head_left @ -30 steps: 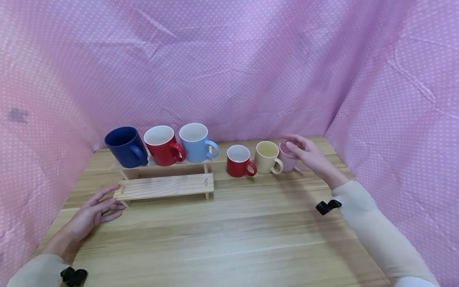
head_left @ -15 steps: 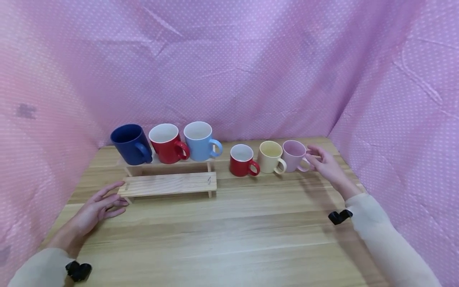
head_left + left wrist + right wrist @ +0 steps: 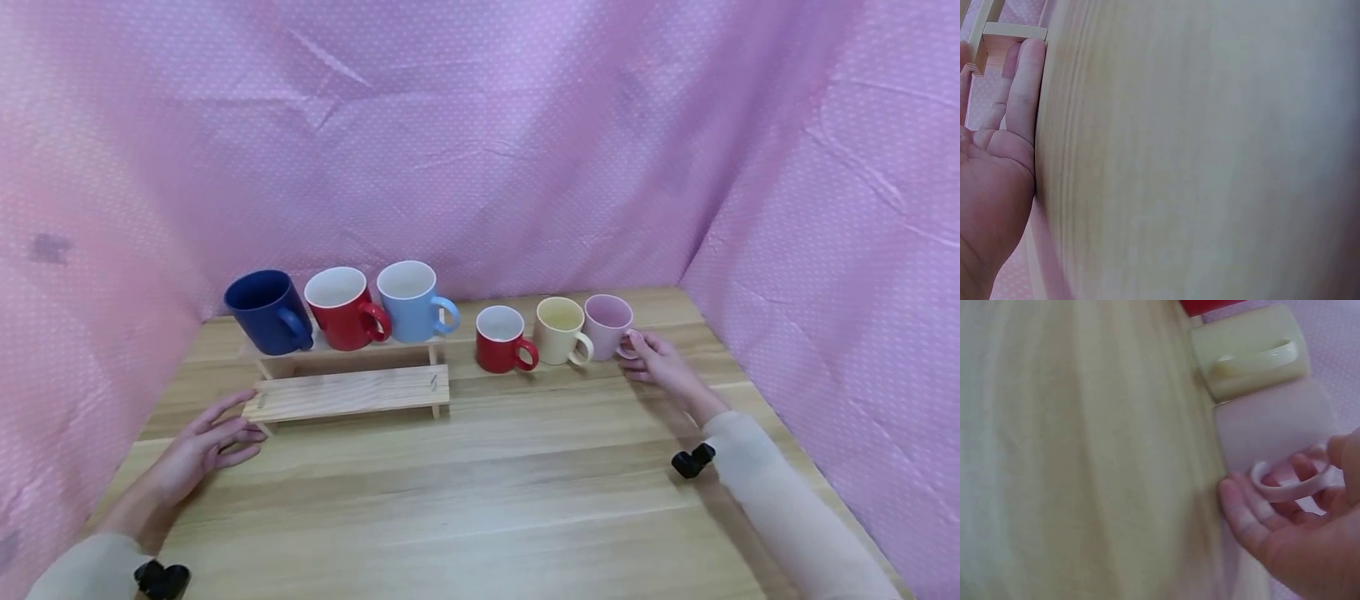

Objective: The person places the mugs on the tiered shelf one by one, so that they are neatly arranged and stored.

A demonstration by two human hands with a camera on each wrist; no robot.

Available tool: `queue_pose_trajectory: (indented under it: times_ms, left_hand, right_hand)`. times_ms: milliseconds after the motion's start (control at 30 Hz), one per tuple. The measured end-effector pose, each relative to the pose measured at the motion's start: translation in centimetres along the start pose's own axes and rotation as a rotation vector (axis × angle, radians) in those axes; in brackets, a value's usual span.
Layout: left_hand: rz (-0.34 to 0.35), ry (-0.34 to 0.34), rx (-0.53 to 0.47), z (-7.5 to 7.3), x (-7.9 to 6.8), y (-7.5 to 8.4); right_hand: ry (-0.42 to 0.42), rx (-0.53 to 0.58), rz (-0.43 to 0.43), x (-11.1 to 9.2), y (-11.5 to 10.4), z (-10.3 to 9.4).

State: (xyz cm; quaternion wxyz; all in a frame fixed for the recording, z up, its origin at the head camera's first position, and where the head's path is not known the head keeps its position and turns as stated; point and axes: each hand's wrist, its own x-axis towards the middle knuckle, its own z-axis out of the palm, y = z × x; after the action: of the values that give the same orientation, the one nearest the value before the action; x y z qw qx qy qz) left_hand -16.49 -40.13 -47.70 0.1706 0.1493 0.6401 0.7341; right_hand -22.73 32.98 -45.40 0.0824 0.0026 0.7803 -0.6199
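At the right end of the mug row, a pink mug (image 3: 606, 325) stands upright on the table. My right hand (image 3: 663, 371) holds it by the handle (image 3: 1294, 489), with the thumb at the handle's upper end and fingertips by the mug's base. Beside it stand a pale yellow mug (image 3: 557, 332) and a small red mug (image 3: 498, 343). At the left, my left hand (image 3: 198, 454) touches the left end of a two-step wooden rack (image 3: 348, 394), its fingers loosely extended. In the left wrist view, the left fingers (image 3: 1025, 94) lie along the tabletop.
A dark blue mug (image 3: 268, 312), a larger red mug (image 3: 339, 308) and a light blue mug (image 3: 408, 302) stand on the rack's upper step. The lower step is bare wood. Pink dotted cloth (image 3: 480, 150) hangs behind the wooden table (image 3: 465, 492) and at its sides.
My right hand has moved from above the pink mug, round its right side, down to the handle and taken hold of it. The left hand stays at the rack. The view shifted slightly.
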Motion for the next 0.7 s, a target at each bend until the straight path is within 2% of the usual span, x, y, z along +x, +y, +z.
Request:
queue_pose_trajectory:
  times_ms: [133,400,700]
  left_hand:
    - [0.000,0.001,-0.010,0.0,-0.4,0.1]
    - [-0.020,0.001,0.026,0.3,0.9,-0.2]
    - [-0.004,0.005,0.019,0.1,-0.1,0.1]
  right_hand:
    - [-0.007,0.034,-0.017,0.4,0.8,0.3]
    - [0.001,0.070,0.025,0.0,1.0,-1.1]
    - [-0.053,0.069,0.061,0.5,0.3,-0.4]
